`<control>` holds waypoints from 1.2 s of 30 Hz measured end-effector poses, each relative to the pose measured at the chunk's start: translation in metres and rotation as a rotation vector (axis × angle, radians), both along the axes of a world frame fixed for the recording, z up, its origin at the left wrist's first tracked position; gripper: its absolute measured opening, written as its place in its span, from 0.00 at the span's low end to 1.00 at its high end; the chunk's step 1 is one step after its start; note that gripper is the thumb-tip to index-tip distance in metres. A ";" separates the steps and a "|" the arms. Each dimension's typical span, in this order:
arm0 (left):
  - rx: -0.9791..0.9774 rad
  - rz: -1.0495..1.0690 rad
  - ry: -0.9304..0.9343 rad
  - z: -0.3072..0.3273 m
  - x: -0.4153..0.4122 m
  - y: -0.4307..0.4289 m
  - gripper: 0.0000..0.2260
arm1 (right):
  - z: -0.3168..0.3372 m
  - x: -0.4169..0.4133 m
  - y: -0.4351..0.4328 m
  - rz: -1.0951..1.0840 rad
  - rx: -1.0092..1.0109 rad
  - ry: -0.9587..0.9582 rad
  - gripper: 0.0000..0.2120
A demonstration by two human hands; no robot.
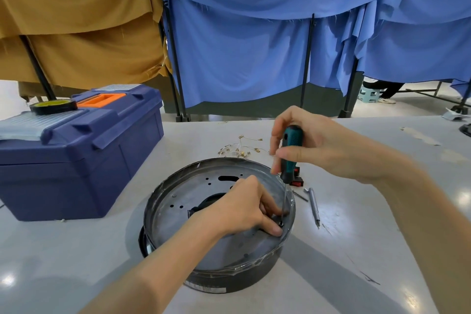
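Right hand [316, 145], raised with fingers curled round the teal handle of the screwdriver [290, 154], holds it near upright, tip directly below at a screw [281, 223] inside the round metal housing [204, 214], where left hand [244, 208] fingertips pinch beside it.

The toolbox [76, 160] blocks the table's [339, 257] left edge, the round housing [178, 211] its front middle; the right edge seems open.
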State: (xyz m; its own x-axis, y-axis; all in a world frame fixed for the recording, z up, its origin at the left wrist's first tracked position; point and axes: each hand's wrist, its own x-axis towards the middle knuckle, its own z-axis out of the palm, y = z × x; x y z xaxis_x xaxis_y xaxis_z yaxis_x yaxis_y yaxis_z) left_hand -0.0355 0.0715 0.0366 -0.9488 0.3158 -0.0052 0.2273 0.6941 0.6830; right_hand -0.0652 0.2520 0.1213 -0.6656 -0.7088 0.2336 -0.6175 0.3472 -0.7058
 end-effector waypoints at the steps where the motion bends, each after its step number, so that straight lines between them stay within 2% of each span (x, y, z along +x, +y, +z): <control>1: -0.004 0.008 0.002 0.000 0.000 0.001 0.12 | -0.002 -0.002 0.000 -0.024 -0.030 -0.008 0.06; 4: -0.057 0.004 0.018 0.000 0.001 0.002 0.14 | -0.006 -0.007 0.002 -0.124 -0.117 0.020 0.07; 6: -0.077 -0.012 0.040 0.000 0.002 0.000 0.15 | -0.006 -0.007 0.004 -0.116 -0.160 0.000 0.10; 11: -0.218 -0.077 0.200 -0.007 0.001 -0.016 0.16 | -0.005 -0.008 0.004 -0.136 -0.226 -0.004 0.23; 14: -0.113 -0.094 0.127 -0.010 0.001 -0.022 0.18 | -0.007 -0.009 -0.002 -0.131 -0.255 0.025 0.18; 19: -0.140 -0.122 0.060 -0.010 0.000 -0.024 0.23 | -0.006 -0.010 -0.002 -0.101 -0.241 0.049 0.16; 26: -0.178 -0.066 0.034 -0.007 0.005 -0.013 0.25 | -0.004 -0.010 0.001 -0.074 -0.242 0.014 0.14; 32: -0.312 0.126 0.024 -0.009 0.023 0.021 0.29 | -0.004 -0.014 0.011 -0.077 -0.237 -0.058 0.11; 36: -0.546 0.234 0.181 -0.009 0.024 0.046 0.28 | -0.007 -0.018 0.013 -0.135 -0.304 -0.069 0.15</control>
